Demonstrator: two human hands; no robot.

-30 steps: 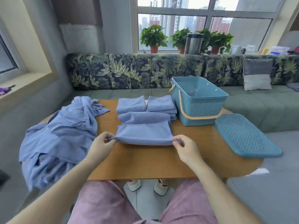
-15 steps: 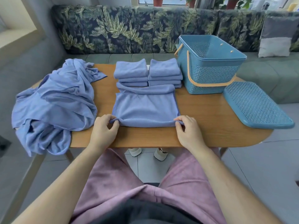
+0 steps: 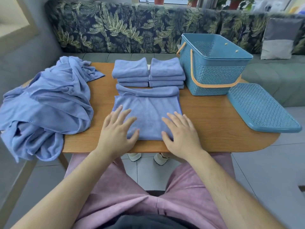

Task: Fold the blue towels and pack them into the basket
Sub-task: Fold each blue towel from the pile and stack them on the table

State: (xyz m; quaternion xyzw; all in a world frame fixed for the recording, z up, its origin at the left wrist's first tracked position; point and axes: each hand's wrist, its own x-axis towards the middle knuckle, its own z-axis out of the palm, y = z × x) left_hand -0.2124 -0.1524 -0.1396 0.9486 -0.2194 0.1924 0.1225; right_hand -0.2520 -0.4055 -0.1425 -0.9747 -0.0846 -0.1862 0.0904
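At the six o'clock edge of the table (image 3: 206,123) lies the half-folded blue towel (image 3: 148,106), and both hands are flat on it. The left hand (image 3: 116,129) lies at its seven o'clock corner and the right hand (image 3: 179,131) at its five o'clock corner. Fingers are spread and straight on both, with palms down on the cloth, pinching nothing.

The step in hand looks like smoothing the fold before the next one. To do it well, sweep the palms outward from the middle toward three and nine o'clock, so trapped air and ripples leave at the sides. The doubled edge nearest the body should then set crisp. At the towel's twelve o'clock end a strip of the under layer pokes out past the top layer and sits rumpled. That edge probably wants tugging straight and squaring first, or the next fold will come out skewed.

Two stacks of folded towels (image 3: 166,70) stand at twelve o'clock, touching the working towel's far end. They give the size to match. The basket (image 3: 212,75) waits at two o'clock, open, with no towel visible inside. Its lid (image 3: 262,108) lies at three o'clock. A heap of unfolded towels (image 3: 47,103) spills over the nine o'clock side, so much folding remains.
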